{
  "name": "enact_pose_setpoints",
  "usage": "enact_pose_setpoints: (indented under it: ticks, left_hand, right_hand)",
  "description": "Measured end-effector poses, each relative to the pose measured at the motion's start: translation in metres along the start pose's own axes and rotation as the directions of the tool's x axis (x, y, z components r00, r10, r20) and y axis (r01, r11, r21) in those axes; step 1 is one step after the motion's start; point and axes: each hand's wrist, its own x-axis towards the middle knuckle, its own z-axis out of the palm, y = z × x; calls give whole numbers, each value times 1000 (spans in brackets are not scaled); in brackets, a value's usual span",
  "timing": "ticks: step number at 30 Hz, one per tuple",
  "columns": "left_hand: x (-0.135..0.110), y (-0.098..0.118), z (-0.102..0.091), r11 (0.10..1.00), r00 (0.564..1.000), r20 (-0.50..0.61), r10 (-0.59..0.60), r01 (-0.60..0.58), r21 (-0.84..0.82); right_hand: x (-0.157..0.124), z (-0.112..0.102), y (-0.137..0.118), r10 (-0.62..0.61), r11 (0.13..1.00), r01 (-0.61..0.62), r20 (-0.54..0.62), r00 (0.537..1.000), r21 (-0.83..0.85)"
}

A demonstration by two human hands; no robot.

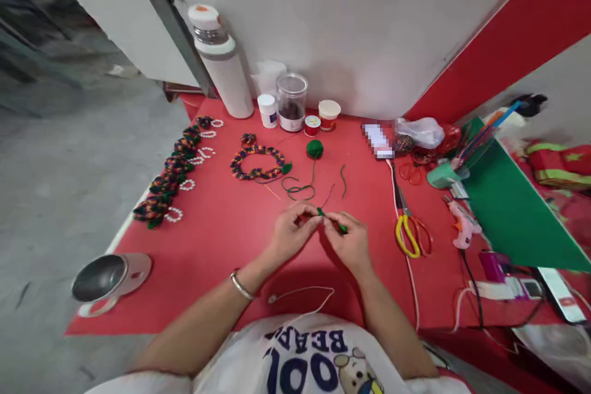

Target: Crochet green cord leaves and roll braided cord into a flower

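My left hand (294, 228) and my right hand (347, 239) meet fingertip to fingertip above the red table. Between them is a small green yarn piece (320, 212), pinched from both sides. A short green object (342, 228) shows among the curled fingers of my right hand; its kind is hard to make out. A thin dark strand (328, 196) rises from the piece. Beyond the hands lie a green yarn ball (314, 149) with a loose tail and a multicoloured crocheted ring (235, 163) with a green leaf-like tip.
Crocheted bundles (175, 164) with white bead loops line the left side, near a steel mug (133, 271). A bottle (226, 77) and jars stand along the wall. Yellow-handled scissors (406, 237), a pink glue gun (463, 225), cables and a phone (378, 141) occupy the right.
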Motion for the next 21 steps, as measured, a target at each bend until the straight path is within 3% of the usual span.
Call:
enact_pose_setpoints:
  ticks: [3,6,9,11,14,16,19,21]
  left_hand:
    - [-1,-6,2,940,959,141,-245,271,-208]
    - [-1,-7,2,752,873,303,-382,484,-448]
    - [0,-5,1,563,819,378,-432,572,-597]
    - [0,-5,0,525,813,366,-452,575,-627]
    - [0,-7,1,641,872,258,-416,482,-597]
    - [0,-9,0,753,922,175,-346,383,-535]
    - [0,-9,-1,921,986,37,-164,166,-352]
    - [0,-5,-2,981,1000,-17,-7,4,-193]
  right_hand:
    - [-2,3,-1,-21,999,22,8,1000,-29]
    - [-3,4,-5,64,998,-64,9,998,14]
    - [-3,4,-7,187,973,-187,13,982,134]
    - [-3,4,-7,244,951,-246,33,969,189]
    - [-1,2,-7,256,950,-260,45,966,173]
    - [0,1,-8,190,974,-191,19,982,120]
    - [0,1,-9,54,997,-54,-11,998,50]
    - [-1,1,-7,-9,1000,9,-17,1000,13]
